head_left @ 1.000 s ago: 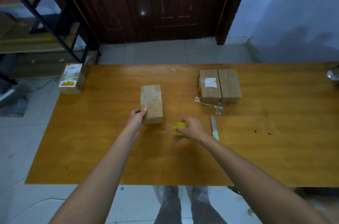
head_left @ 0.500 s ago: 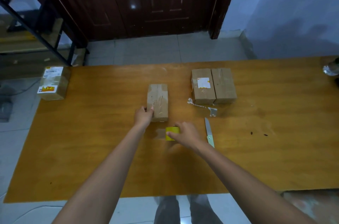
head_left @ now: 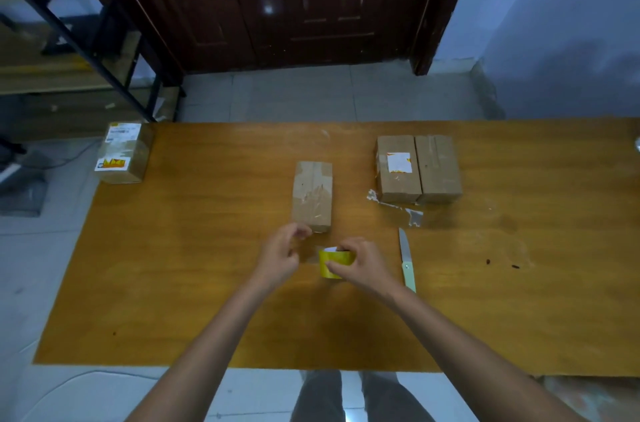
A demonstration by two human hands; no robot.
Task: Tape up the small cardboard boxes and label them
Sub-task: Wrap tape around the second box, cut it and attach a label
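A small brown cardboard box (head_left: 312,198) with shiny tape across its top lies in the middle of the wooden table (head_left: 173,283). Just in front of it my right hand (head_left: 362,264) grips a yellow roll of tape (head_left: 332,264). My left hand (head_left: 282,250) is beside the roll with its fingers curled, pinching a clear strip of tape drawn out from the roll. Two more brown boxes stand side by side at the back right: one (head_left: 398,169) carries a white label, the other (head_left: 438,169) has none.
A knife (head_left: 406,259) with a pale green handle lies right of my right hand. Scraps of clear tape (head_left: 412,215) lie in front of the two boxes. A labelled parcel (head_left: 123,153) sits on the table's far left corner. Dark door and metal shelving stand beyond.
My left hand has let go of the middle box and come to the tape roll. My right hand has lifted and turned the roll slightly. The camera has shifted.
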